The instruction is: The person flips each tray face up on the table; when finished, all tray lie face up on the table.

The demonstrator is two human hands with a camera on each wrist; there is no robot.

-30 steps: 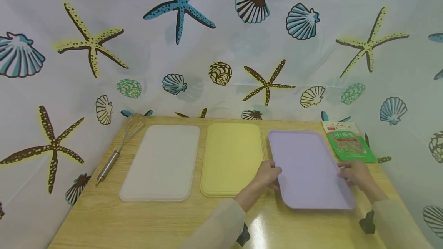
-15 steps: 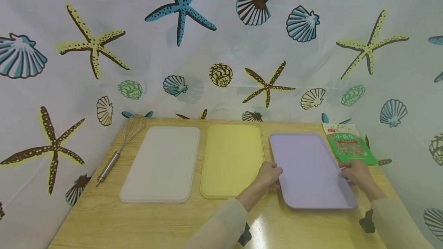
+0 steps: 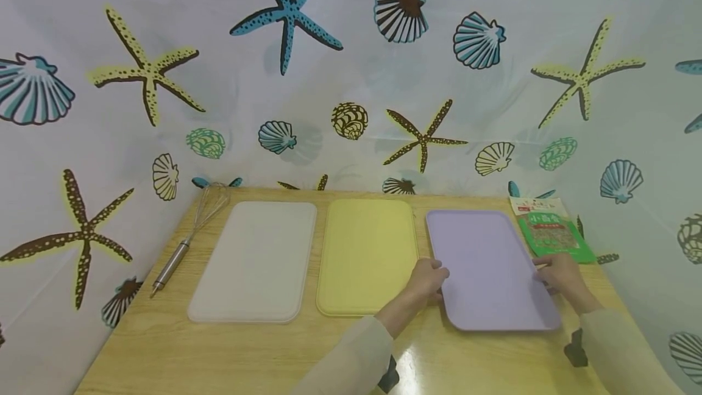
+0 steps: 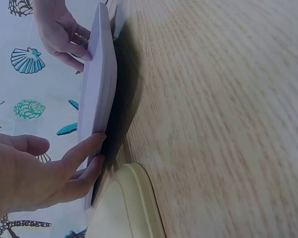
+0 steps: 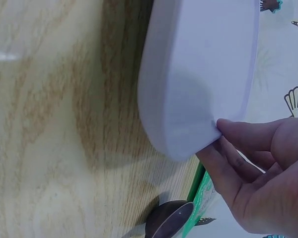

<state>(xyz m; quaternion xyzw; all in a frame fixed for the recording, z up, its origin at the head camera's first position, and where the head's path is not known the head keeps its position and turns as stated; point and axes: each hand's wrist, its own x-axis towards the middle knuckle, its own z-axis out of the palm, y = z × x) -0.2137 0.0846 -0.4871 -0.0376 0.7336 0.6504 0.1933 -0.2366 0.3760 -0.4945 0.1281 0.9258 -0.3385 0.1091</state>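
Lavender tray [image 3: 490,273]; shallow, plain, round-cornered

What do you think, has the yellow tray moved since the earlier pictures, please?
No; in the head view, the yellow tray shows no visible shift against the white tray or the table.

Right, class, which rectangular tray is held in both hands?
The purple rectangular tray, rightmost: left hand and right hand grip its edges; neither holds the white rectangular tray or yellow rectangular tray.
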